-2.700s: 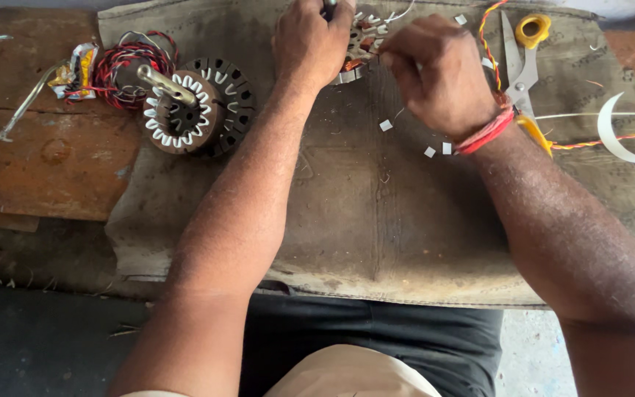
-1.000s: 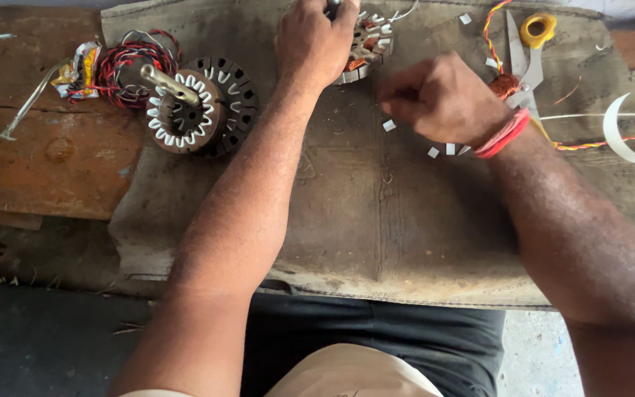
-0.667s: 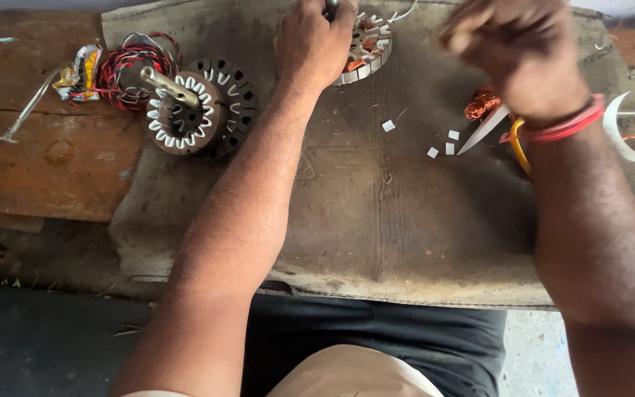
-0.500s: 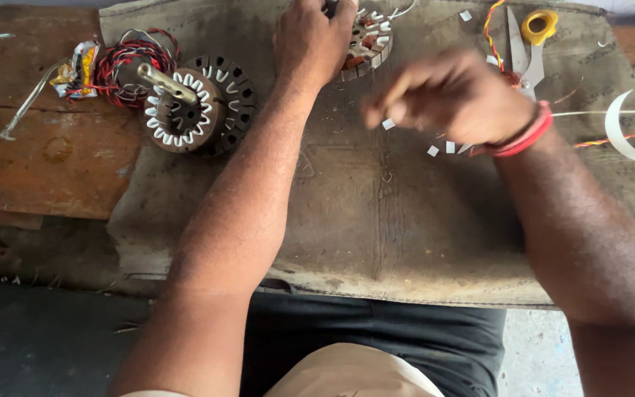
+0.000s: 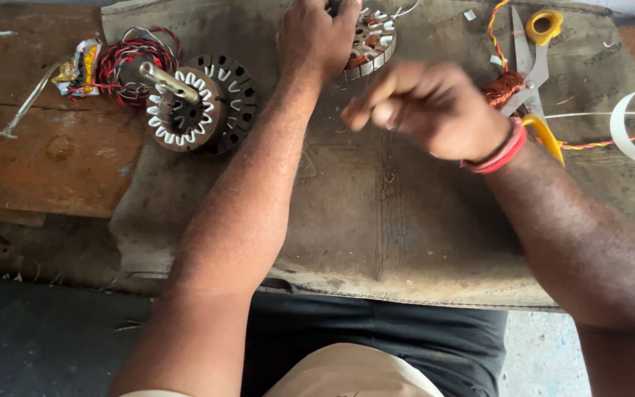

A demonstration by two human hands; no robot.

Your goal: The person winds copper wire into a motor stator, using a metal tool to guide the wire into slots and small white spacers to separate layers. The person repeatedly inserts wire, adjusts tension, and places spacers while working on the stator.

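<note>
A grey cloth [image 5: 376, 220] is spread over the wooden bench [image 5: 38, 162]. At its far edge a wound stator [image 5: 369, 44] is gripped by the left hand [image 5: 316, 37]. Just right of and nearer than the stator, the blurred right hand [image 5: 435, 110] is held with fingers [image 5: 376, 110] pinched; whether anything is held cannot be told.

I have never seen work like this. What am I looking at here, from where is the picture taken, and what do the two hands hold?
The single picture comes from a camera on the person's head, looking down at their own arms. On the bench lies a coarse brown cloth. The left hand rests on a round slotted metal ring with copper windings, an electric motor part. The right hand, with a red band at the wrist, hovers closed above the cloth; it is blurred, so I cannot tell what it pinches. At left lies a second slotted ring with white liners, beside red and black twisted wires. At right lie yellow-handled scissors.
</note>
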